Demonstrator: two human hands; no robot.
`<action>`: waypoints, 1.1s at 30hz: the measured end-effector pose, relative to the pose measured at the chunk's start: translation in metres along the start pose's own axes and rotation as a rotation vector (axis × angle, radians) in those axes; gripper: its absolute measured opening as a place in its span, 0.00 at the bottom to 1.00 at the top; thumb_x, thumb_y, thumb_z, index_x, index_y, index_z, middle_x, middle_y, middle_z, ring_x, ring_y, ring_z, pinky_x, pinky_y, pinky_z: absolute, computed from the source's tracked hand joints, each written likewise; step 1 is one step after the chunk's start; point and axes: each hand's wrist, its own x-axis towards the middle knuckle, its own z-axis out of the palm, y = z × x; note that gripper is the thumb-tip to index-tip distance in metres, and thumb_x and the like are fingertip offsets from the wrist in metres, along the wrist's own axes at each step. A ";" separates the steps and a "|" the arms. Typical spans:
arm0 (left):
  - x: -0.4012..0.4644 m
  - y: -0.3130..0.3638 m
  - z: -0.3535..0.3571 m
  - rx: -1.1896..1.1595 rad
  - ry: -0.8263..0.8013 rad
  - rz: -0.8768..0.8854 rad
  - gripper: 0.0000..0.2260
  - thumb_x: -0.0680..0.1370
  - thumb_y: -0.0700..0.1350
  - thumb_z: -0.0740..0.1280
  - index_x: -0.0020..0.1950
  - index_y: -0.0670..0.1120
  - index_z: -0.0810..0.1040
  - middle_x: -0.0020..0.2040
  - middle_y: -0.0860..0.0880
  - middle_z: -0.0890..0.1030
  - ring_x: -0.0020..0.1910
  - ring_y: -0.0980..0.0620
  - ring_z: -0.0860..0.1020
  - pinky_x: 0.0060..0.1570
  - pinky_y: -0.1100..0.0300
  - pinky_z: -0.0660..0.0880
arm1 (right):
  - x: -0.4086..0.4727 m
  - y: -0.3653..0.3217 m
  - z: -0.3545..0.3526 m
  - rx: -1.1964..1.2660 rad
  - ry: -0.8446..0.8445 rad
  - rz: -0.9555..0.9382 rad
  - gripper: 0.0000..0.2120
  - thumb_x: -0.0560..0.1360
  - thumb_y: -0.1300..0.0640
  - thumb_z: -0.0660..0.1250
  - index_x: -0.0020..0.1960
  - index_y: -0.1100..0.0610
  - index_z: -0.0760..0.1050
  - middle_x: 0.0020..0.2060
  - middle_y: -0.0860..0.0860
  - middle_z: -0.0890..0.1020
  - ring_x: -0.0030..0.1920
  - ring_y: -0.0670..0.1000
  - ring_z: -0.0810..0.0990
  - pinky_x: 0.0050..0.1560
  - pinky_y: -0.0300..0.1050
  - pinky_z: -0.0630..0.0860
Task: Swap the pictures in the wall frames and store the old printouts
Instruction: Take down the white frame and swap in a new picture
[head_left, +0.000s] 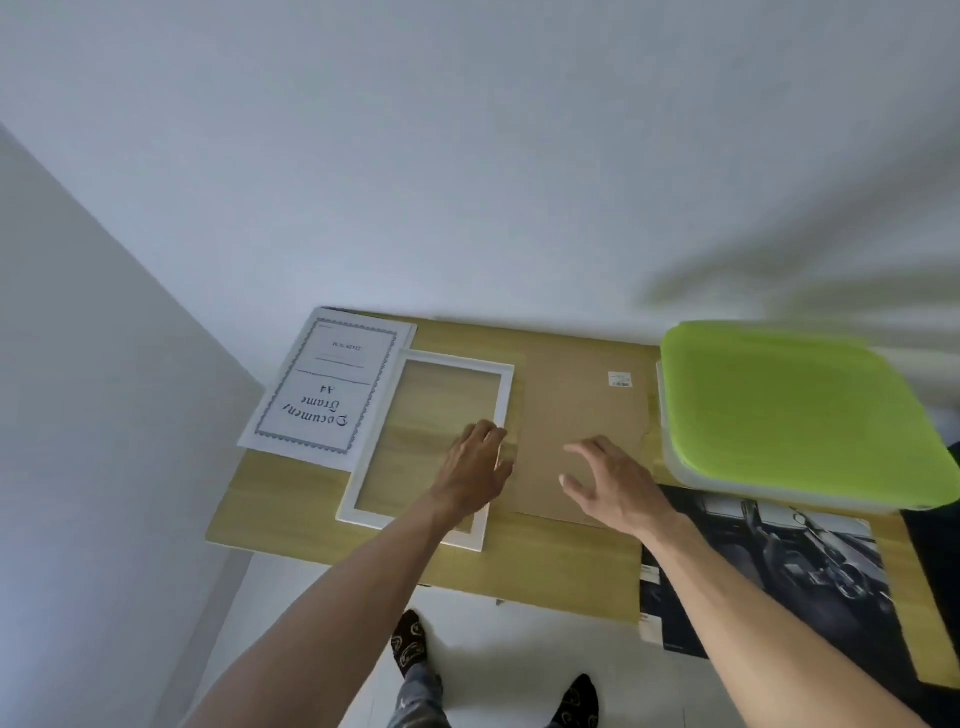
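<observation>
Wooden worktop carries a green-lidded box, printout and car picture; left hand lies flat on the empty white frame, right hand spreads open over a brown board.

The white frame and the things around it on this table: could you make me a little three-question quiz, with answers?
1. True or false: the white frame holds a picture.
2. Which hand touches the frame? A) left B) right
3. What colour is the lid of the storage box?

Key: 1. False; the wooden table shows through it. 2. A; the left hand rests on its edge, the right hand hovers over the brown backing board. 3. Green.
</observation>
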 end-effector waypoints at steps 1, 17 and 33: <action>0.000 -0.018 -0.010 0.000 0.017 -0.034 0.18 0.80 0.48 0.64 0.68 0.43 0.72 0.66 0.46 0.73 0.66 0.46 0.70 0.56 0.52 0.72 | 0.014 -0.017 0.003 0.000 0.005 -0.022 0.23 0.80 0.43 0.62 0.71 0.51 0.69 0.66 0.47 0.73 0.62 0.49 0.76 0.58 0.45 0.76; -0.027 -0.248 -0.092 0.138 -0.132 -0.200 0.28 0.79 0.53 0.66 0.76 0.42 0.63 0.79 0.46 0.59 0.77 0.46 0.57 0.74 0.54 0.56 | 0.155 -0.228 0.096 -0.144 -0.103 -0.242 0.26 0.79 0.45 0.63 0.74 0.54 0.68 0.75 0.51 0.68 0.73 0.53 0.67 0.73 0.48 0.64; -0.030 -0.290 -0.092 -0.123 -0.016 -0.272 0.16 0.77 0.51 0.68 0.64 0.49 0.80 0.70 0.53 0.75 0.71 0.52 0.67 0.68 0.56 0.61 | 0.185 -0.264 0.147 -0.410 -0.146 -0.203 0.33 0.74 0.42 0.70 0.71 0.58 0.67 0.70 0.53 0.72 0.72 0.54 0.67 0.74 0.56 0.58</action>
